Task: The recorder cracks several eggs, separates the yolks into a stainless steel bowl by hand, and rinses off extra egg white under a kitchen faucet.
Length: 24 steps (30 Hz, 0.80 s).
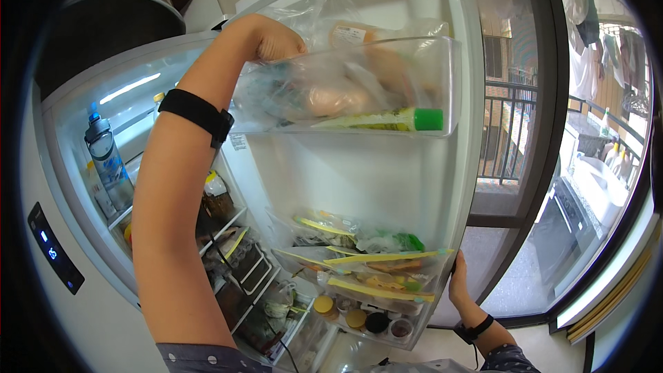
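Note:
My left hand [279, 44] reaches into the clear upper bin [450, 88] of an open refrigerator door, its fingers hidden behind the bin's rim and crumpled plastic bags [331, 83]. Whether the fingers hold anything is not visible. In the same bin lie a tube with a green cap [429, 119] and a packet with a white label [348, 35]. My right hand [457, 277] rests against the outer edge of the refrigerator door [469, 166], low on the right, its fingers partly hidden behind that edge.
The lower door bin holds zip bags [383, 274] and several jars [377, 323]. On the left, the lit compartment has a blue water bottle [106, 158], a yellow-lidded jar [215, 191] and wire racks [256, 269]. A glass sliding door [533, 176] stands right of the refrigerator door.

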Tool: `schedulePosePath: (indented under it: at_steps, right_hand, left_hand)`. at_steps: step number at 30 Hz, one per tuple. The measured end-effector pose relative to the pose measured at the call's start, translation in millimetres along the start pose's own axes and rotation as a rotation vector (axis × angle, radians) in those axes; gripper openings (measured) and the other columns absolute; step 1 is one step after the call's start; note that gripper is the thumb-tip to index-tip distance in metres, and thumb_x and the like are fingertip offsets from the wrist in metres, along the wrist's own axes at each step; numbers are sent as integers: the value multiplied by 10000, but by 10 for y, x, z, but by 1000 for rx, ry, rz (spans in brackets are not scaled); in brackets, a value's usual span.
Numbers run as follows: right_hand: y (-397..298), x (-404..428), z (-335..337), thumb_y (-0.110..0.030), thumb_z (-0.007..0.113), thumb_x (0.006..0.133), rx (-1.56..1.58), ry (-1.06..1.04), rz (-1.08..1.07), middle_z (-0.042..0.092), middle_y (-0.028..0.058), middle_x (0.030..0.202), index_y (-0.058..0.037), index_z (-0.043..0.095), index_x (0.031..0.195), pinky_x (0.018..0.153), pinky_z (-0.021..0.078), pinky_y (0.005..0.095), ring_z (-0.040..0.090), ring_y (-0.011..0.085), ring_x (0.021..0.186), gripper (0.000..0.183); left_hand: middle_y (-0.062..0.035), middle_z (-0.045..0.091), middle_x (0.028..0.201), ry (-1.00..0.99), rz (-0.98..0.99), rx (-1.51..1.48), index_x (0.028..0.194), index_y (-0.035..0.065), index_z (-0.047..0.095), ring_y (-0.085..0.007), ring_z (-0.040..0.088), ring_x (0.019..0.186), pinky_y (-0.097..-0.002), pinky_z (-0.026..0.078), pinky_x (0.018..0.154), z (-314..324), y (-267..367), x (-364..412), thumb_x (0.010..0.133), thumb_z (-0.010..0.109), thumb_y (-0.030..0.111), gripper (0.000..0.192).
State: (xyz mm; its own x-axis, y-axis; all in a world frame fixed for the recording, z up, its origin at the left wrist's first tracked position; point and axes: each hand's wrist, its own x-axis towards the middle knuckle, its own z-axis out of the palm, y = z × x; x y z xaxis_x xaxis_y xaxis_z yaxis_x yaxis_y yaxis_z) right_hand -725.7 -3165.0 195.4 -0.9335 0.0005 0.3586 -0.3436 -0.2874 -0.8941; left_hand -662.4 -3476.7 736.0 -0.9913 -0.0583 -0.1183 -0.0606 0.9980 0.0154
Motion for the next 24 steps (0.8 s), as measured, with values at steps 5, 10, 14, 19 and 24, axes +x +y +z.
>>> schedulePosePath:
  at_steps: [5,10,14,19,24]
  right_hand:
    - [-26,-9,-17,-442,273,1000,-3,-30,20,558,66,937,-17,517,1007,807,402,300,494,143,872,490]
    - [31,-3,-58,-413,272,1000,-33,-25,11,562,74,941,-14,516,1019,814,398,293,495,144,874,468]
    - [42,-15,-77,-375,269,1001,-36,-44,14,547,80,965,-16,513,1037,828,385,285,483,145,895,435]
    - [170,-17,-26,-366,276,1001,-21,-12,-66,515,64,925,-15,501,1036,807,370,274,457,144,860,419]
    - [170,-62,9,-349,280,1003,-10,46,-62,469,45,870,-29,490,1003,769,356,268,416,134,809,383]
  left_hand:
    - [-127,661,1033,53,-43,84,1051,-23,661,-219,585,895,-344,464,796,65,187,-77,728,692,189,387]
    - [-127,662,933,68,-41,73,1044,-54,645,-200,549,787,-349,464,717,-34,-33,100,729,683,190,400]
    - [-127,661,952,96,-81,135,1047,-32,651,-206,561,810,-351,465,731,-11,-23,174,718,685,176,391]
    - [-128,660,975,163,-186,300,1052,-5,658,-213,576,838,-354,466,747,19,57,182,704,687,159,385]
    - [-128,659,994,224,-249,411,1055,17,664,-219,588,861,-357,467,761,47,202,-120,693,690,144,384]
